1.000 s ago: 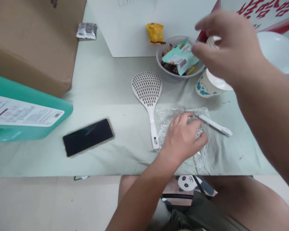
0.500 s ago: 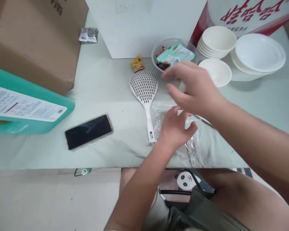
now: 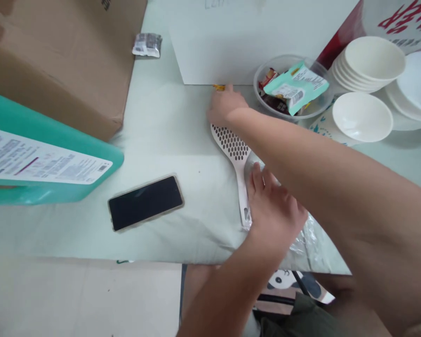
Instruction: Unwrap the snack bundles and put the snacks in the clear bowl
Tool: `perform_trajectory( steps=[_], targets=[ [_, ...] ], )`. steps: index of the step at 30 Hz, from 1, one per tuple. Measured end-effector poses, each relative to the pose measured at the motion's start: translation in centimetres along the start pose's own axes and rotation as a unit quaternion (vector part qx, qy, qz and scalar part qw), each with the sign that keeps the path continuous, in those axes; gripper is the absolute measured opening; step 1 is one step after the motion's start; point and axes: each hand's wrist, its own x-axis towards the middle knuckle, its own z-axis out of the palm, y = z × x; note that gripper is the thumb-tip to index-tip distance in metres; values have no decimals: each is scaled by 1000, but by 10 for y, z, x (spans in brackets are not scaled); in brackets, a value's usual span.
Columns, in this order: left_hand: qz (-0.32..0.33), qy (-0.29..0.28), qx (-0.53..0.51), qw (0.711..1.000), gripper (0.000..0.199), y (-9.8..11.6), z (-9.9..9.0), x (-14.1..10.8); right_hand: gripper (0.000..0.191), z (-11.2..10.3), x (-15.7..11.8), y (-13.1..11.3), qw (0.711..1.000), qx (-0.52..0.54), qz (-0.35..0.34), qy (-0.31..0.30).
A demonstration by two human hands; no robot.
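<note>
My right hand [image 3: 226, 105] reaches across to the small yellow snack packet [image 3: 218, 87], fingers curled round it, so only a sliver of yellow shows at the fingertips. Under that hand lies the bowl end of a white skimmer [image 3: 235, 146] with many holes, its handle pointing toward me. Beside the handle my left hand [image 3: 275, 206] rests with fingers stretched out over crumpled clear plastic wrap [image 3: 307, 238]. To the right of the packet stands a clear plastic bowl [image 3: 259, 96] holding a mint-green pouch [image 3: 298, 86] and other wrapped snacks.
A black phone [image 3: 145, 202] lies at the left front. Behind it are a green jug [image 3: 56, 159] and a cardboard box [image 3: 63, 61]. A silver packet [image 3: 147, 45] sits by the white box [image 3: 224, 47]. Paper bowls [image 3: 375, 58] are stacked at right, near a patterned cup [image 3: 363, 117].
My right hand has moved left from beside the snack bowl onto the yellow packet. My left hand stays over the plastic wrap, its fingers now flatter. The view has shifted left.
</note>
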Motion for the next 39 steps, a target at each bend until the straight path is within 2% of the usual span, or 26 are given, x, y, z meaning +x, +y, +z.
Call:
perform_trajectory(
  steps=[4,7,8,11,12,14,17,20,25,27,30,33,35,37,39],
  targets=[
    [-9,13,-11,1000,41,-1,-3,1,41,-6,-12,-4,998,-25,-46,39],
    [-15,-12,-8,1000,34,1,-7,-1,41,-30,-32,3,988,-65,-109,92],
    [-16,-22,-7,1000,33,2,-8,-2,43,-41,-38,10,982,-85,-113,124],
    [-18,-54,-14,998,35,4,-9,-2,45,-72,-47,47,976,-96,-68,185],
    [-18,-62,-17,998,36,4,-9,-2,46,-81,-47,62,977,-91,-79,179],
    [-18,-65,-18,998,36,5,-7,-1,59,-93,-45,89,986,-105,-43,119],
    [-15,-53,-1,998,35,6,-2,0,66,-99,-41,114,989,-134,-12,56],
    [-12,-46,13,999,31,6,2,2,54,-100,-38,122,987,-153,-3,54],
    [-13,-47,20,999,29,7,3,5,60,-99,-34,126,986,-154,-12,56],
    [-16,-50,20,998,28,7,1,6,63,-100,-39,126,986,-144,-35,75],
    [-22,-57,14,998,29,7,-4,7,57,-103,-67,125,979,-67,-61,184],
    [-28,-51,6,998,30,4,-9,9,42,-89,-128,131,948,-4,-119,294],
    [-28,-40,6,999,31,2,-10,10,27,-61,-180,141,921,28,-150,359],
    [-25,-30,9,999,32,0,-10,11,18,-22,-229,153,922,74,-136,355],
    [-17,-18,16,1000,34,0,-7,11,22,19,-267,161,946,94,-112,290]
  ],
)
